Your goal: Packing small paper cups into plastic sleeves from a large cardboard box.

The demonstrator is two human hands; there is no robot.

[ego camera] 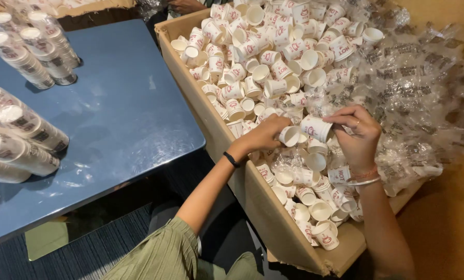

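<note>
Paper cups [300, 132] | left hand [265, 134] grips one, right hand [357, 136] another | touching, apparently | over cardboard box [211, 124]

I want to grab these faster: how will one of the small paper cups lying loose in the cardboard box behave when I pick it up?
Probably very light: the right hand holds a paper cup by fingertips alone. Its thin wall likely dents if squeezed. Loose cups in the cardboard box lie on their sides, so they seem apt to tip and roll.
</note>
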